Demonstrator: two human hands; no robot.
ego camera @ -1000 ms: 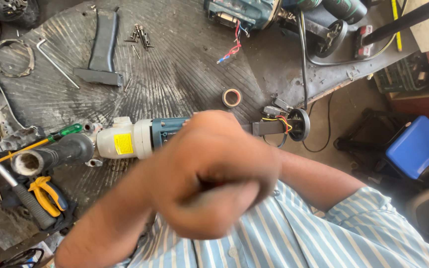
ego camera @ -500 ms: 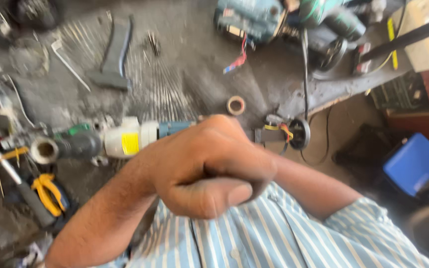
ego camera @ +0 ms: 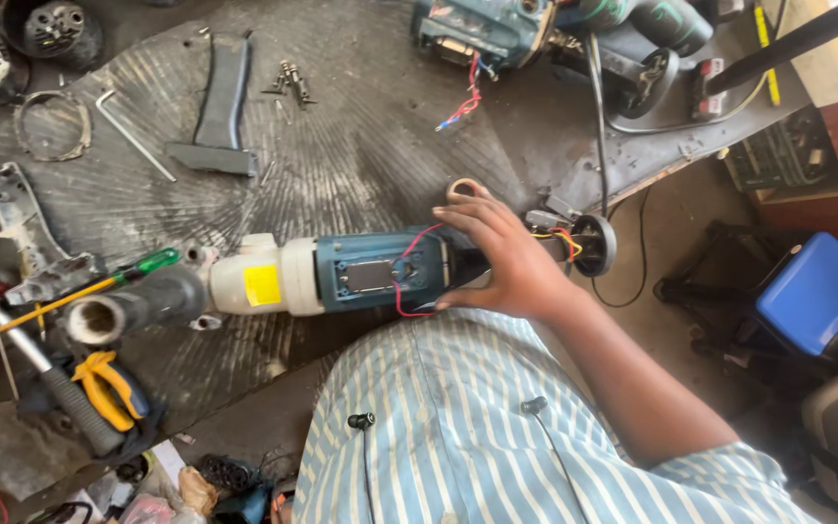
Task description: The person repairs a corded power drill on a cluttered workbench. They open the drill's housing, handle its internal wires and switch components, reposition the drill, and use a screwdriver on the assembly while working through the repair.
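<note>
A cluttered workshop table [ego camera: 361,146], its dark ridged surface strewn with tools and parts, is seen from above. A teal and white power tool [ego camera: 341,277] with its casing opened is laid lengthwise along the near edge, red wires trailing from its rear. The right hand [ego camera: 501,262] is rested on the tool's back end, its fingers [ego camera: 458,223] spread loosely over the housing rather than clenched. The left hand is not in view. Just beyond the fingertips a small roll of tape [ego camera: 465,187] is lying on the table. A green-handled screwdriver [ego camera: 80,289] and yellow-handled pliers [ego camera: 104,388] are seen at the left, an angled black handle piece [ego camera: 217,107] farther back.
</note>
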